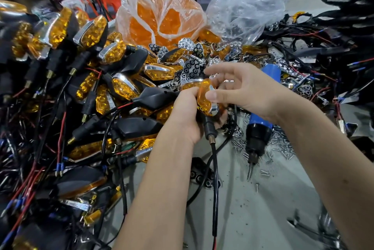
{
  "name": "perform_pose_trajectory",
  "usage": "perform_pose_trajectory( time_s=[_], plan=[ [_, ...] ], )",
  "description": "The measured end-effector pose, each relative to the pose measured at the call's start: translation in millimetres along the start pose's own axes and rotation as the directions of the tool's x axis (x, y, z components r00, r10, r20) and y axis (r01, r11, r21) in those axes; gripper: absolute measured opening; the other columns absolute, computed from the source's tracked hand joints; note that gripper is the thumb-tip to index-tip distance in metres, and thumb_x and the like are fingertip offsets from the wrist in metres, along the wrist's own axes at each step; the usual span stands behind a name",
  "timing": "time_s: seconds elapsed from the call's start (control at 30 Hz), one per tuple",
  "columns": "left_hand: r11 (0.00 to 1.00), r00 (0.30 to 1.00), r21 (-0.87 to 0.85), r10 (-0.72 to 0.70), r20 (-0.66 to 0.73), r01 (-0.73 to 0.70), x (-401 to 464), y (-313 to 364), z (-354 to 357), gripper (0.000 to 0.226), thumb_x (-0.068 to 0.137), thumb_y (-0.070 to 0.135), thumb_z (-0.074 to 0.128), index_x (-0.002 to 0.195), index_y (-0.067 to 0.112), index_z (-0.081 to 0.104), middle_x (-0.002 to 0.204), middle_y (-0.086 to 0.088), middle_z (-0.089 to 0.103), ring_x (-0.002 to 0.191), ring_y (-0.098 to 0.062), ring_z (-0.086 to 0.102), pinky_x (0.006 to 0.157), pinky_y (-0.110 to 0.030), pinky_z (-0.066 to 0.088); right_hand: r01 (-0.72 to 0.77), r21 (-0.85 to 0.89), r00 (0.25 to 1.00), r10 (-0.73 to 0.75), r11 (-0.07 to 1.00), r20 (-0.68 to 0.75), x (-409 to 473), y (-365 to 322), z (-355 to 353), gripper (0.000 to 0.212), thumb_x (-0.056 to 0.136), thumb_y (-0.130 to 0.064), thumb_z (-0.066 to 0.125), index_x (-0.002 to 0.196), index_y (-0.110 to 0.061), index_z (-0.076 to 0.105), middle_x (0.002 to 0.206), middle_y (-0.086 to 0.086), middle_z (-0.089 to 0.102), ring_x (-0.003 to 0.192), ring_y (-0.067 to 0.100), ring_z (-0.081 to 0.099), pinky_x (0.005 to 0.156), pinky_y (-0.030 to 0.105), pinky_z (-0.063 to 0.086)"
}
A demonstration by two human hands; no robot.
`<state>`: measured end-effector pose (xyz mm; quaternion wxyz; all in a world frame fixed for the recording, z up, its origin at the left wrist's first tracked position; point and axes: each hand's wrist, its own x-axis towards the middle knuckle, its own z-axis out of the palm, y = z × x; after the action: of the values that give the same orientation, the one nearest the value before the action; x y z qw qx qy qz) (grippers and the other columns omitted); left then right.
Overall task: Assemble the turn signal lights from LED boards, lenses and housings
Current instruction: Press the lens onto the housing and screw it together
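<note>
I hold one turn signal (204, 98) at the middle of the view, its amber lens and chrome rim facing right. My left hand (187, 116) grips its black housing from below, and the threaded stem and black wire (214, 160) hang down from it. My right hand (236, 90) pinches the lens edge with thumb and fingers curled over the top. The housing is mostly hidden by my left hand.
A big heap of finished amber signals (87, 79) with wires fills the left. A bag of amber lenses (162, 19) and a clear bag (242, 15) stand behind. A blue electric screwdriver (261, 120) lies among loose screws (283, 146). Black housings and wires (334, 47) pile at right.
</note>
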<state>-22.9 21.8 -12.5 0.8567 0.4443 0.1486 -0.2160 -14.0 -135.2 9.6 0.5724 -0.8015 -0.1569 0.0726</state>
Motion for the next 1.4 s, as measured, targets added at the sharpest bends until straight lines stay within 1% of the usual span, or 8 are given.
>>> perform_pose_trajectory(
  time_s=[0.2,0.3,0.47,0.67,0.87,1.03,1.3,1.4],
  plan=[
    [1.000,1.000,-0.022,-0.005,0.029,0.006,-3.6,0.8,1.4,0.022,0.098,0.018,0.045,0.093,0.011,0.065,0.076,-0.008,0.067,0.062,-0.019,0.062,0.059,-0.031,0.056,0.076,-0.002,0.996,-0.076,0.997,0.043,-0.2,-1.4,2.0,0.059,0.082,-0.033,0.087,0.136,-0.028,0.066,0.076,0.012,0.049,0.071,0.025,0.051,0.071,0.038,0.048],
    [0.999,0.999,-0.034,-0.038,0.035,0.039,-6.2,4.0,1.7,0.022,0.097,0.019,0.046,0.091,0.010,0.066,0.084,-0.011,0.068,0.070,-0.022,0.062,0.064,-0.034,0.054,0.075,0.021,0.994,-0.077,0.997,0.076,-2.0,-2.6,3.6,0.057,0.080,-0.035,0.087,0.133,-0.029,0.068,0.078,0.015,0.053,0.073,0.028,0.056,0.075,0.052,0.054],
    [0.999,0.999,-0.012,-0.045,0.001,0.045,-6.3,7.3,-0.4,0.023,0.101,0.021,0.045,0.104,0.010,0.065,0.094,-0.014,0.070,0.078,-0.027,0.064,0.068,-0.039,0.055,0.110,0.078,0.992,-0.115,0.991,0.053,-0.7,0.3,6.7,0.048,0.085,-0.025,0.083,0.131,-0.024,0.070,0.086,0.004,0.062,0.075,0.020,0.058,0.071,0.039,0.055],
    [0.998,0.998,0.021,-0.054,-0.031,0.055,-9.3,6.8,3.3,0.022,0.105,0.023,0.046,0.108,0.012,0.066,0.094,-0.012,0.065,0.076,-0.025,0.060,0.069,-0.039,0.050,0.037,0.157,0.996,-0.049,0.987,0.072,0.8,4.4,4.7,0.053,0.076,-0.037,0.086,0.126,-0.026,0.073,0.122,0.024,0.070,0.107,0.034,0.073,0.087,0.031,0.061],
    [0.999,0.998,-0.007,-0.051,-0.037,0.051,-11.5,8.7,2.7,0.028,0.106,0.021,0.045,0.097,0.013,0.070,0.088,-0.008,0.070,0.072,-0.022,0.062,0.071,-0.037,0.050,0.012,0.135,0.995,-0.026,0.991,0.099,3.5,8.0,-1.1,0.057,0.071,-0.040,0.088,0.124,-0.025,0.074,0.121,0.019,0.071,0.107,0.027,0.074,0.104,0.045,0.057],
    [1.000,0.999,0.029,0.012,-0.046,-0.011,-12.5,5.9,4.6,0.027,0.103,0.021,0.046,0.091,0.014,0.070,0.085,-0.008,0.069,0.072,-0.022,0.062,0.074,-0.037,0.049,0.083,0.066,0.991,-0.089,0.994,0.102,0.0,1.8,-0.1,0.055,0.074,-0.038,0.091,0.125,-0.033,0.073,0.118,0.024,0.065,0.091,0.031,0.061,0.096,0.066,0.053],
    [0.997,0.998,0.063,0.040,-0.054,-0.037,-12.8,6.6,1.4,0.030,0.102,0.022,0.044,0.086,0.014,0.068,0.086,-0.007,0.068,0.066,-0.020,0.063,0.069,-0.034,0.049,0.187,-0.013,0.975,-0.184,0.982,0.121,-0.9,0.0,3.3,0.051,0.078,-0.026,0.088,0.124,-0.031,0.066,0.090,-0.015,0.057,0.071,0.016,0.052,0.071,0.043,0.054],
    [0.998,0.997,0.047,0.048,-0.066,-0.045,-12.9,7.0,1.7,0.026,0.101,0.022,0.045,0.091,0.013,0.068,0.096,-0.010,0.067,0.073,-0.023,0.062,0.075,-0.037,0.049,0.221,-0.052,0.970,-0.214,0.974,0.118,-0.5,-0.7,3.2,0.052,0.078,-0.029,0.088,0.125,-0.030,0.065,0.091,-0.016,0.057,0.071,0.015,0.053,0.068,0.038,0.055]
  ],
)
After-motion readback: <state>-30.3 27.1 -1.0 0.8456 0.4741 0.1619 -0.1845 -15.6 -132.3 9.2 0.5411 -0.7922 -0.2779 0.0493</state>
